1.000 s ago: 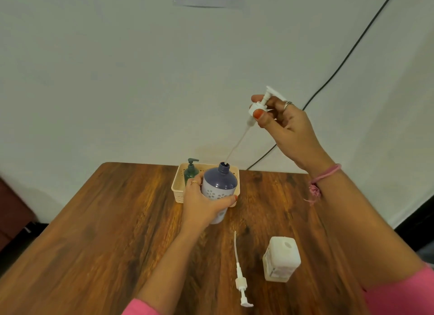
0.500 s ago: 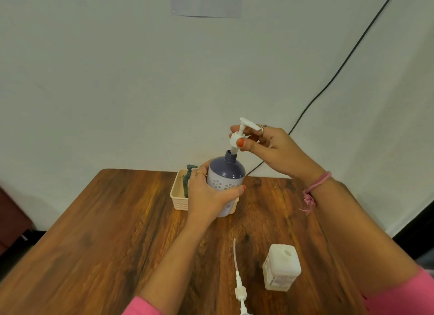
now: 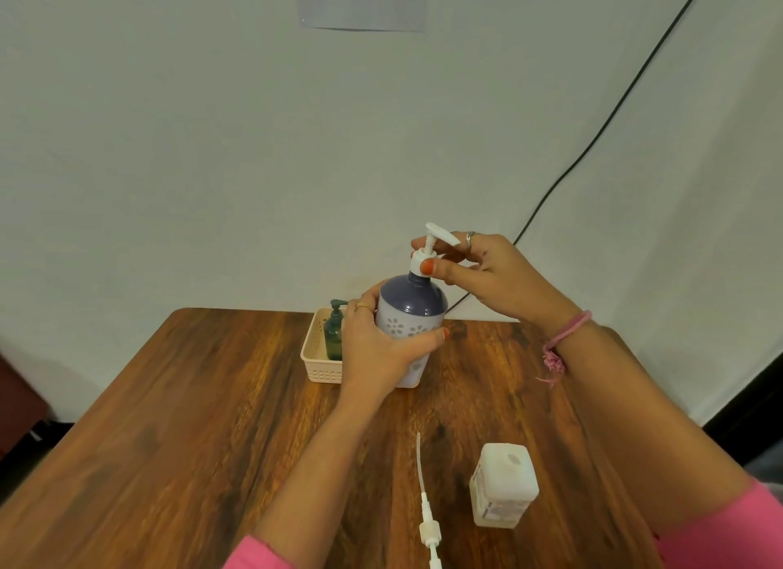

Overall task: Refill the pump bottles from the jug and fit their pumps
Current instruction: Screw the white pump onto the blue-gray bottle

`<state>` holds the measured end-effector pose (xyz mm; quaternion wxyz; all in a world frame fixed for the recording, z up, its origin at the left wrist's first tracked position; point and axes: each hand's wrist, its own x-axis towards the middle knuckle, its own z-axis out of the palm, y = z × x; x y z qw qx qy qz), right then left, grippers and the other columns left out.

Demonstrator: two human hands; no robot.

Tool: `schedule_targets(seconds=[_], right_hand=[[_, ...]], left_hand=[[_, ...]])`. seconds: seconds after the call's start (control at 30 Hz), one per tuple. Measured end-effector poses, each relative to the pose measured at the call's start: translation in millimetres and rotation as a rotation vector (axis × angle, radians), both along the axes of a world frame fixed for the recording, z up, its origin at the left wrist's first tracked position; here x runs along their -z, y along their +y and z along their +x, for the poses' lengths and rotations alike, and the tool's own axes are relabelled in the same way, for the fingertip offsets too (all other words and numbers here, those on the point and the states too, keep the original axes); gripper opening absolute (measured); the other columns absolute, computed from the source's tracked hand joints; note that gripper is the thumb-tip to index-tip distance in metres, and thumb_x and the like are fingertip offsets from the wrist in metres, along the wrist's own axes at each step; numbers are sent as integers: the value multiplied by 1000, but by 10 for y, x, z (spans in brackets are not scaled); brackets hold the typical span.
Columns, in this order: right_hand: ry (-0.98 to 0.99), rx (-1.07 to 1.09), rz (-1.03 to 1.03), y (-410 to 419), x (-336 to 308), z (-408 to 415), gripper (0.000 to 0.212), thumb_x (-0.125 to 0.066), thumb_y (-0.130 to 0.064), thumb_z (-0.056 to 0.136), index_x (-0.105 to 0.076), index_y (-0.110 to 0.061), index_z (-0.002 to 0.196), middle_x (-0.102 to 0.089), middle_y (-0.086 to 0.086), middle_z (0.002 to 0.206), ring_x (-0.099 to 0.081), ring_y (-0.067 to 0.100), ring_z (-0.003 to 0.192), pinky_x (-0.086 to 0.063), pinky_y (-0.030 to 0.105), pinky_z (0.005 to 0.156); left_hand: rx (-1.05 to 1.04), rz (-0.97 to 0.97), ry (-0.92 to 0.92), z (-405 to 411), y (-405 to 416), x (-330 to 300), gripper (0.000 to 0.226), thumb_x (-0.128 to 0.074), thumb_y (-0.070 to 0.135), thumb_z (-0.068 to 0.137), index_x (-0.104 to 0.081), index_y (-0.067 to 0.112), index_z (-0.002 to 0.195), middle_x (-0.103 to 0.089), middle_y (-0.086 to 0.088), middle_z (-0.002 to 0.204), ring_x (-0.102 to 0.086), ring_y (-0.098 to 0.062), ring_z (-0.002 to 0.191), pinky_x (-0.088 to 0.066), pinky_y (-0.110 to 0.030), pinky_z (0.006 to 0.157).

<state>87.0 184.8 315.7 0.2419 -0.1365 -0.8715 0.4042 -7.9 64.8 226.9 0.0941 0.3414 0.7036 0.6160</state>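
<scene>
bottle (image 3: 409, 314) upright in left hand (image 3: 373, 348) — pump (image 3: 428, 250) spout points right

A single head-worn wide-angle view looks forward and down from close above, the brown wooden worktop (image 3: 178, 420) filling the lower frame, a pale wall (image 3: 212, 166) above.

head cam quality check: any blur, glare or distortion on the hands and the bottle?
Head view: soft, even light, no glare on the purple bottle; right hand and white pump slightly soft, left hand sharper; wide-angle bend shows in the table edges; loose pump cut off at the bottom.
</scene>
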Motion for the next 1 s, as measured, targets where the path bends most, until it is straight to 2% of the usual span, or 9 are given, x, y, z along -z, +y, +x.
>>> schedule_targets(seconds=[0.2,0.33,0.5,0.57,0.67,0.8,0.87,0.93,1.0], right_hand=[[62,60,-36,-4,53,-34,32,-73,-30,79,-66,-20,109,-69,-6,96,-66,12,91,-53,26,87],[37,65,-90,17,54,-45,41,-75,-36,73,-64,-15,106,-70,-2,95,-66,6,81,-54,22,79],[-154,-139,-35,87,-35,38,37,-65,-27,88,-58,-34,123,-65,-11,119,-61,7,107,-50,23,92],[-118,-129,-48,60,-33,45,30,-67,-25,87,-63,-35,114,-68,-10,113,-62,8,104,-53,23,88],[54,31,-172,-40,49,-7,29,-79,-27,74,-71,-20,101,-72,-3,96,-67,12,89,-57,25,78],[164,250,-156,-178,189,-98,37,-85,-42,61,-61,-21,79,-64,-8,72,-61,3,65,-48,15,58],[77,216,-192,-177,153,-68,40,-83,-44,63,-61,-22,88,-65,-10,73,-63,2,67,-48,14,59],[-58,40,-324,-124,69,24,48,-77,-37,72,-60,-22,115,-73,-6,87,-70,7,82,-55,19,72],[-106,-105,-392,-63,19,96,45,-71,-25,82,-59,-26,125,-73,-1,104,-69,11,96,-56,25,83]], left_hand=[[-3,10,-4,22,-2,-38,78,-91,31,57,-41,36,117,-52,6,116,-52,-10,104,-48,-18,80],[-2,19,18,35,-11,-42,78,-91,29,57,-40,37,116,-50,8,114,-50,-5,100,-43,-11,76],[21,10,6,41,-16,-36,77,-91,28,59,-41,35,118,-52,7,117,-52,-5,99,-43,-8,71],[20,11,9,53,-15,-34,78,-91,28,58,-41,35,118,-52,7,116,-53,-2,95,-42,-6,67],[6,53,-13,80,-11,-38,78,-92,28,56,-44,36,117,-53,8,116,-54,0,97,-46,-8,68],[-3,99,-28,101,-1,-35,76,-93,26,54,-46,42,110,-53,6,114,-56,-6,101,-52,-18,77],[4,94,-25,99,-2,-26,76,-93,26,54,-46,39,112,-54,6,113,-56,-6,101,-52,-18,77],[7,97,-16,89,-1,-16,76,-93,28,53,-47,36,114,-57,7,112,-58,-7,101,-53,-21,78],[1,92,1,81,2,-11,77,-92,35,49,-49,37,113,-60,6,111,-59,-9,101,-55,-26,80]])
